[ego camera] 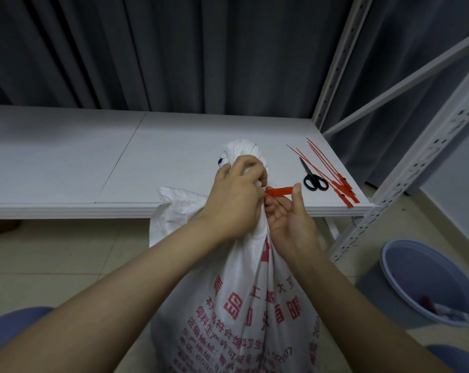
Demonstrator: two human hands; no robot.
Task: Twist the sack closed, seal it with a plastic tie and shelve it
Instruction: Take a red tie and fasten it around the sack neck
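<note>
A white woven sack [244, 300] with red print stands on the floor in front of the shelf, its top bunched into a twisted neck. My left hand [236, 200] grips that neck just below the loose tuft of fabric. My right hand [290, 224] pinches the flat head of a red plastic tie [280, 190], which lies level against the right side of the neck. Where the tie's thin tail runs is hidden behind my left hand.
A low white shelf board [93, 162] spans the view behind the sack, with black scissors [312, 179] and several spare red ties [338, 184] at its right end. The rack's white upright [405, 173] stands at right. A blue waste bin [427, 281] sits on the floor lower right.
</note>
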